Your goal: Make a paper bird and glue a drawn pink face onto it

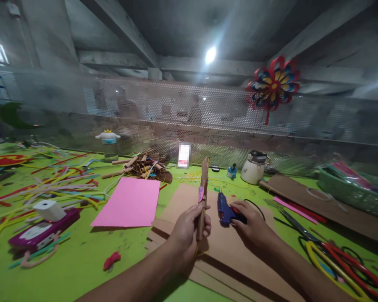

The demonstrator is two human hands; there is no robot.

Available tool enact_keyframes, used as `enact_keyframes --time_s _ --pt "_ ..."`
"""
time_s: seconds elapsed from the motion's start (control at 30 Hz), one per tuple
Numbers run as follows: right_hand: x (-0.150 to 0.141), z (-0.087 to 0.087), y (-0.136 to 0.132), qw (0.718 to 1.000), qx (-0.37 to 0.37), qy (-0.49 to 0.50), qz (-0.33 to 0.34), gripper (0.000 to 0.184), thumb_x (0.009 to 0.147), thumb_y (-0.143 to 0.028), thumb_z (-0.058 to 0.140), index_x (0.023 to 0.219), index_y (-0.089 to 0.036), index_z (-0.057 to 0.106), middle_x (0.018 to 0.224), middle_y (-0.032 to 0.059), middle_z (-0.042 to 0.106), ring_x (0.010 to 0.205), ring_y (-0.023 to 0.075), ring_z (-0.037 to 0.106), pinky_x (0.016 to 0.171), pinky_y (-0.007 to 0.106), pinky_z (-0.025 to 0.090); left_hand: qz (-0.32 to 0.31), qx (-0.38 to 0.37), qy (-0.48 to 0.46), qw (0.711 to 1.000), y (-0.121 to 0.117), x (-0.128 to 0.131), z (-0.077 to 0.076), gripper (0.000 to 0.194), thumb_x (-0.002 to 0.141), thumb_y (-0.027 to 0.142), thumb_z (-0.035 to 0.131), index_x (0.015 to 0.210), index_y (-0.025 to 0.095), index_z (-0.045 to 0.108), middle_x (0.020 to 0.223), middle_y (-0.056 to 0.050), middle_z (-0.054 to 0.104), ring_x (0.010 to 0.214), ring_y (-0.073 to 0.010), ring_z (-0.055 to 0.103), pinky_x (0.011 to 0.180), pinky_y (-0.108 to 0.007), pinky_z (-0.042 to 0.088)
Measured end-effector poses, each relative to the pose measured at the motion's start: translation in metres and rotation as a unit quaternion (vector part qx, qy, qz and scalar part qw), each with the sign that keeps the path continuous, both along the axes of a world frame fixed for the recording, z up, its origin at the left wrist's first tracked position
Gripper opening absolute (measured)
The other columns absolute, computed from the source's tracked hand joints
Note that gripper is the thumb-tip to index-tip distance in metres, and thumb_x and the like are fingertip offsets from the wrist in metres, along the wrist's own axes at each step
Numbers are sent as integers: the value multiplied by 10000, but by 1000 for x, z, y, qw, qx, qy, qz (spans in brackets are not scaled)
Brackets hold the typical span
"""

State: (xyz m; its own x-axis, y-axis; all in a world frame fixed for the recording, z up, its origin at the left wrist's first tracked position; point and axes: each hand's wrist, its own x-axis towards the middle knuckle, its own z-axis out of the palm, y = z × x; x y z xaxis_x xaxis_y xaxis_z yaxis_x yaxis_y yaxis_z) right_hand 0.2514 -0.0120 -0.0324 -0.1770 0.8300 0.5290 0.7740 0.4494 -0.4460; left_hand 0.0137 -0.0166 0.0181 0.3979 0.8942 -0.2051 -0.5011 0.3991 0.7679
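My left hand (189, 230) is closed round a rolled brown paper stick (204, 174), which stands nearly upright with its top tipped slightly right. A pink oval tag (201, 193) sits on the stick just above my fingers, and a thin yellow strand hangs below. To the right, my right hand (250, 220) has its fingers round the handle of a blue hot glue gun (224, 209). The gun's nozzle points away from me, and its black cord loops behind the hand. Under both hands lie brown cardboard sheets (236, 268).
Pink paper (129, 203) and a purple power strip (44, 230) with a white charger (48, 209) lie left. Brown rolls (145, 163) are heaped behind. Scissors (302, 228), a white kettle (253, 167) and a green basket (343, 184) occupy the right. Perforated panels (164, 109) border the back.
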Motion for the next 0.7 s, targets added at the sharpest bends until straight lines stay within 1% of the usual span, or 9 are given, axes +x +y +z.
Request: enact_keyframes --time_s 0.1,0.2,0.27,0.33,0.4,0.47,0.57,0.63,0.7 --pt "-6 4 -5 999 27 -32 20 359 808 -162 578 1157 -184 658 1194 137 636 1131 279 554 994 482 437 3 15 -1 1000 0 0 -3 186 905 309 517 960 134 548 582 9 532 472 -80 477 465 -164 338" --pt "-18 22 -17 998 45 -28 18 236 853 -206 560 1041 -206 703 1135 126 665 1097 288 565 972 491 436 3 52 18 998 -1 0 -6 218 904 355 520 965 146 536 583 16 544 468 -78 474 470 -166 335" --pt "-27 42 -24 999 31 29 11 175 872 -278 568 937 -204 713 1052 115 690 1013 278 601 912 463 468 -6 85 36 996 -3 1 -8 250 886 395 548 960 158 525 592 18 554 471 -77 478 468 -166 324" --pt "-34 64 -26 992 -2 129 1 224 882 -363 568 894 -188 707 940 97 704 880 242 636 807 403 508 -18 108 53 993 -5 3 -9 290 855 434 591 948 170 515 595 24 556 466 -75 471 457 -165 303" --pt "-39 85 -26 974 -35 222 -6 289 857 -435 599 902 -169 703 856 76 699 766 201 630 734 358 512 -31 114 70 991 -8 4 -9 334 821 477 628 927 183 511 596 32 549 447 -68 452 441 -167 279" --pt "-43 100 -23 952 -63 299 3 357 805 -488 649 914 -151 692 827 67 689 728 180 611 692 332 506 -39 119 92 988 -11 5 -9 364 798 514 642 888 189 506 595 38 539 426 -61 431 426 -169 259" --pt "-51 107 -18 911 -102 400 29 424 722 -532 717 876 -141 665 827 66 665 747 172 594 619 286 484 -52 139 116 982 -14 6 -10 396 782 550 648 819 190 487 588 44 516 419 -55 416 415 -172 259" --pt "-56 105 -16 884 -120 451 34 424 691 -532 745 824 -140 650 776 49 641 698 151 572 562 255 449 -63 149 121 979 -15 7 -11 409 777 563 650 805 192 479 590 48 505 423 -52 412 414 -170 263" --pt "-59 99 -14 868 -119 480 34 395 683 -504 764 777 -141 637 703 23 613 619 123 533 527 240 414 -71 152 127 978 -15 7 -13 403 785 561 643 816 194 480 598 47 505 431 -54 422 408 -168 254"
